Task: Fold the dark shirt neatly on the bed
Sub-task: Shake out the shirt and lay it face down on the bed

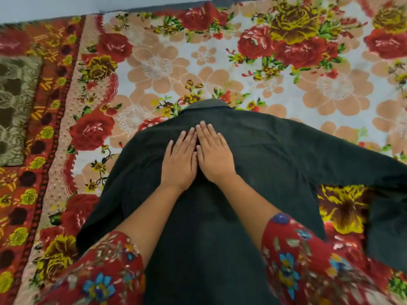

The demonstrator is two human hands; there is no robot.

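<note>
Smoothing step: left hand (179, 160) and right hand (212, 155), flat and touching, press dark shirt (275, 155). Next, probably fold the sleeve (361, 170) right of them inward.

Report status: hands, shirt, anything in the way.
Left hand and right hand open, flat side by side on the dark shirt. Shirt spread on the bedspread, collar far end, one sleeve out sideways. Nothing else on it.

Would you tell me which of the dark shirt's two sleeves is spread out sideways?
The right sleeve: it stretches away from the dark shirt across the bedspread, while the left sleeve lies close along its side.
</note>
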